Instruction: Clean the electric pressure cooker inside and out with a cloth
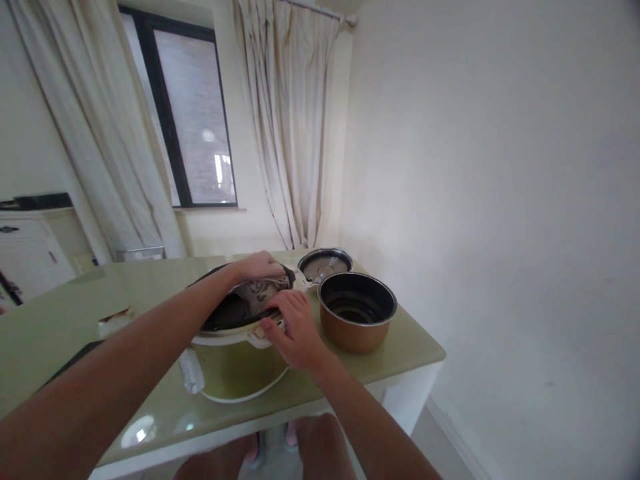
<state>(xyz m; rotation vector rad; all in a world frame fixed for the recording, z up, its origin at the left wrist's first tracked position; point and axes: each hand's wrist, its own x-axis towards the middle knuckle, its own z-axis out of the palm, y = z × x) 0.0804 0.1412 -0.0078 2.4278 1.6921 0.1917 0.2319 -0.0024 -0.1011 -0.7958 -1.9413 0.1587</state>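
Observation:
A green rice cooker (240, 370) stands on the pale green table (75, 313) near its front edge. My left hand (257, 267) reaches over its open top and presses a grey patterned cloth (257, 293) into the dark inside. My right hand (295, 327) rests on the cooker's front rim, fingers curled over the edge beside the cloth. To the right stands the cooker's brown inner pot (356, 319), dark inside. Behind the pot lies a round metal lid (325, 265).
A white wall runs along the right, close to the table's corner (435, 350). Curtains (290, 120) and a dark-framed window (190, 113) are behind. A white cabinet (30, 253) stands far left. A small item (114, 315) and a dark flat object (75, 360) lie on the table's left.

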